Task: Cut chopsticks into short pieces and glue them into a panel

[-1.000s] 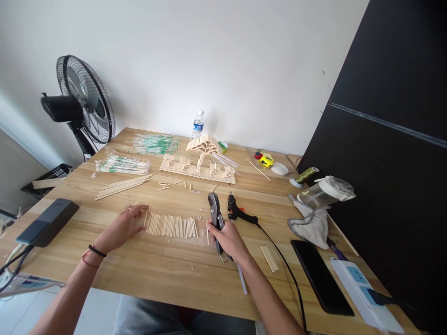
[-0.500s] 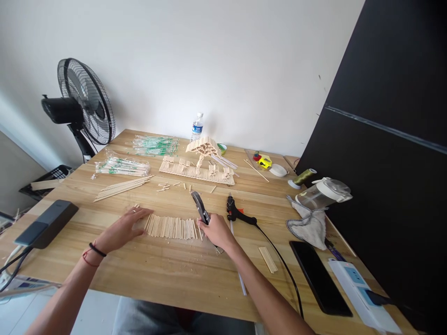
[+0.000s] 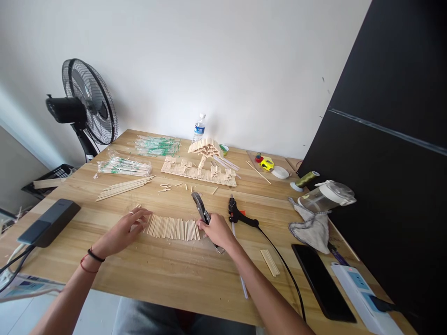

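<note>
A row of short wooden sticks (image 3: 173,228) lies side by side on the table in front of me. At its left end rests my left hand (image 3: 127,229), fingers spread and slightly bent; a few stick ends show behind them. My right hand (image 3: 217,230) is closed around a grey-and-black hand cutter (image 3: 200,207), whose exact kind is partly hidden by the palm. My right thumb and fingertips are close to the row's right end. Beyond them stands a stick-built model (image 3: 206,160), with a roofed top over a long flat base.
A black glue gun (image 3: 240,214) lies right of my right hand, its cord running toward me. Long sticks (image 3: 124,188) and bagged sticks (image 3: 124,166) lie at left. A phone (image 3: 323,281), a power strip (image 3: 366,298) and a clear jug (image 3: 323,197) line the right side.
The loose stick at the row's right end has moved left against the others. My left fingers have bent a little more. The camera view has shifted slightly.
</note>
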`<state>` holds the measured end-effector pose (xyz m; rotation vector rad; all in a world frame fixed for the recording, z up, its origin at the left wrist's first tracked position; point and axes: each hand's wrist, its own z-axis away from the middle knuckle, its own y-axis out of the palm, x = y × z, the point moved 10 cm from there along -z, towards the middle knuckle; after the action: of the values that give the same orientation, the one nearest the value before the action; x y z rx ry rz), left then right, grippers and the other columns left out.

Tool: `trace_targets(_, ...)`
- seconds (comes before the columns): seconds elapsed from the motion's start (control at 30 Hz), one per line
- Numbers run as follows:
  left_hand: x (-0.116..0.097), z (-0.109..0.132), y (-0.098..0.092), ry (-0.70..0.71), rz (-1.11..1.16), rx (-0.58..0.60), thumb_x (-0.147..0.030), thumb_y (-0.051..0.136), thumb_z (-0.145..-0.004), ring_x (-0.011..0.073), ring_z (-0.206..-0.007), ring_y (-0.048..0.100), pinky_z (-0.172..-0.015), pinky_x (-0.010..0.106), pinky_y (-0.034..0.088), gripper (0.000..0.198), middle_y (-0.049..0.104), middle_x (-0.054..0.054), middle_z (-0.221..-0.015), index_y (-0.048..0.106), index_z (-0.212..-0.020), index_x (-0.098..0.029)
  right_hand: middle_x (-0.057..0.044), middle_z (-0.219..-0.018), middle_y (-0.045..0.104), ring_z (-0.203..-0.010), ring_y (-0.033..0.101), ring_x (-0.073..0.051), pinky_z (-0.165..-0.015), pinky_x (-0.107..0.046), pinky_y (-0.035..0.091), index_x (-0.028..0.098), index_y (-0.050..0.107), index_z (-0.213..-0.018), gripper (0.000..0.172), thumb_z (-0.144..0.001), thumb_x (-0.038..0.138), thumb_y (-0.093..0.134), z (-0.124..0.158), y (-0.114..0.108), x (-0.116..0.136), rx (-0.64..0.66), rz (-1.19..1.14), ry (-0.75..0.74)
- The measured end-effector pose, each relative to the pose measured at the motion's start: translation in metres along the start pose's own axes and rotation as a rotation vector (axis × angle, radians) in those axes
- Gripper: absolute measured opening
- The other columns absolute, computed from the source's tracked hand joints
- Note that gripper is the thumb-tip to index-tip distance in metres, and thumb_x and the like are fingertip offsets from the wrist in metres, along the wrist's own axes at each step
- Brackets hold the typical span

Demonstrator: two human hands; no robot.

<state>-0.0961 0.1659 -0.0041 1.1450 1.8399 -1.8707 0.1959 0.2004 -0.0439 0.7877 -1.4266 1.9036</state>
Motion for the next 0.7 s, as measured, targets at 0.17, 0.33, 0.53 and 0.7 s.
trace_targets(0.17,0.013,0.007,-0.013,-0.049,-0.049,-0.112,-0.046,0.048,-0.102,0.0234,-0.1,0.077,-0.089,0.036,0.065,0.039,0.075,0.01,-0.121,0.068,-0.129,-0.025,-0.003,-0.071,0.078,-0.048,0.067,-0.018,-0.055,-0.028,0.049,0.022,0.069,-0.072,0.027,-0.091,0.041,0.07,0.014,-0.014,-0.005,-0.017,-0.127,-0.004)
trace_targets(0.33,0.055,0.027,-0.054,-0.234,-0.246,-0.361,-0.052,0.056,-0.095,0.0266,-0.082,0.073,-0.078,0.04,0.061,0.038,0.073,0.008,-0.094,0.07,-0.112,-0.021,-0.003,-0.068,0.073,-0.045,0.063,-0.018,-0.049,-0.029,0.048,0.021,0.066,-0.076,0.047,-0.085,0.068,0.067,0.045,-0.024,-0.026,-0.002,-0.282,0.018)
trace_targets(0.53,0.098,0.025,-0.092,-0.366,-0.427,-0.502,-0.046,0.056,-0.089,0.0352,-0.101,0.072,-0.095,0.047,0.057,0.032,0.072,0.016,-0.111,0.069,-0.102,-0.02,0.005,-0.048,0.047,-0.038,0.045,-0.012,-0.044,-0.027,0.039,0.024,0.051,-0.058,0.064,-0.083,0.082,0.062,0.077,-0.012,-0.071,-0.068,-0.463,0.142)
trace_targets(0.7,0.113,-0.001,-0.11,-0.395,-0.477,-0.47,-0.031,0.054,-0.086,0.038,-0.105,0.07,-0.099,0.05,0.054,0.016,0.074,0.016,-0.102,0.068,-0.086,-0.022,0.005,-0.048,0.045,-0.04,0.047,-0.013,-0.046,-0.028,0.041,0.024,0.05,-0.057,0.066,-0.082,0.083,0.065,0.089,0.0,-0.085,-0.092,-0.545,0.141)
